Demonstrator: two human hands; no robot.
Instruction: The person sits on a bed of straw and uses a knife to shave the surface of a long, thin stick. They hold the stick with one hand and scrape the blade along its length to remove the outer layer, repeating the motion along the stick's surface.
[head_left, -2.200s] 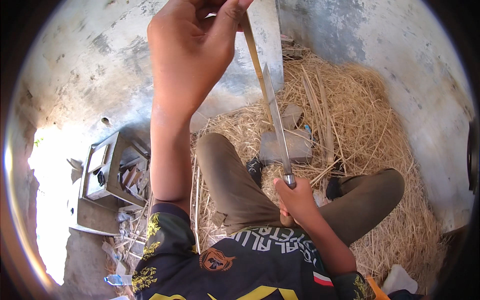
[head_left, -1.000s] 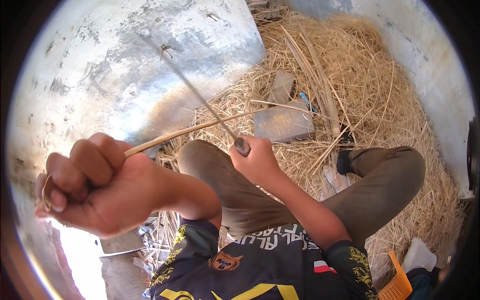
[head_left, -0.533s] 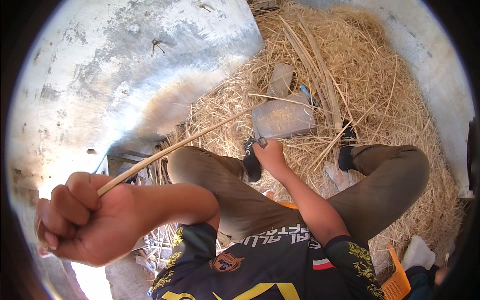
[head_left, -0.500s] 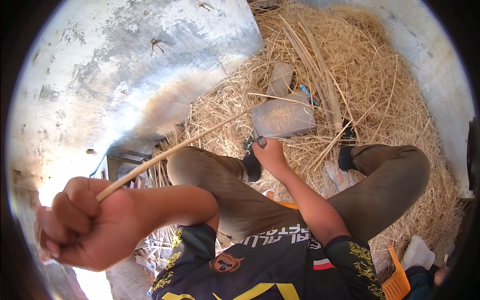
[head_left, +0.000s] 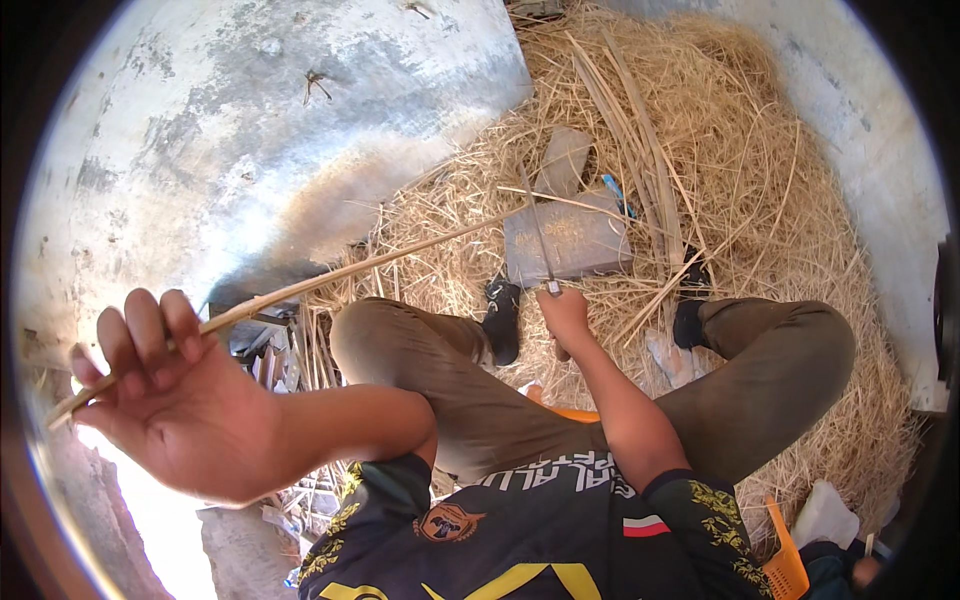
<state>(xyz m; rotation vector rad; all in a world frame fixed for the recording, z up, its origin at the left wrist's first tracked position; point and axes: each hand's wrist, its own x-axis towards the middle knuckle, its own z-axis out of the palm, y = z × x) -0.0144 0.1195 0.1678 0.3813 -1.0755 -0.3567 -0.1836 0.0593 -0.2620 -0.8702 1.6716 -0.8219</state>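
Observation:
My left hand (head_left: 190, 400) is raised at the left and pinches a long, pale bamboo strip (head_left: 380, 258) between thumb and fingers. One end of the strip sticks out past the thumb, while the far end reaches the left edge of a grey block (head_left: 580, 258). At the centre, my right hand (head_left: 566, 316) is closed around the handle of a knife (head_left: 543, 238). Its narrow blade points away from me across the block's left part, crossing the strip near its far end. I cannot tell whether blade and strip touch. Pale shavings lie on the block's top.
Behind the block lies a flat brownish slab (head_left: 563, 160), with a blue-handled object (head_left: 617, 192) beside it. Long bamboo strips (head_left: 640, 130) rest on a heap of shavings (head_left: 740, 110). A stained wall (head_left: 250, 120) rises at left. An orange plastic piece (head_left: 788, 555) stands at lower right.
My left hand has loosened from a fist into a pinch, and the strip now shows beyond it. The knife has turned so its blade points away over the block.

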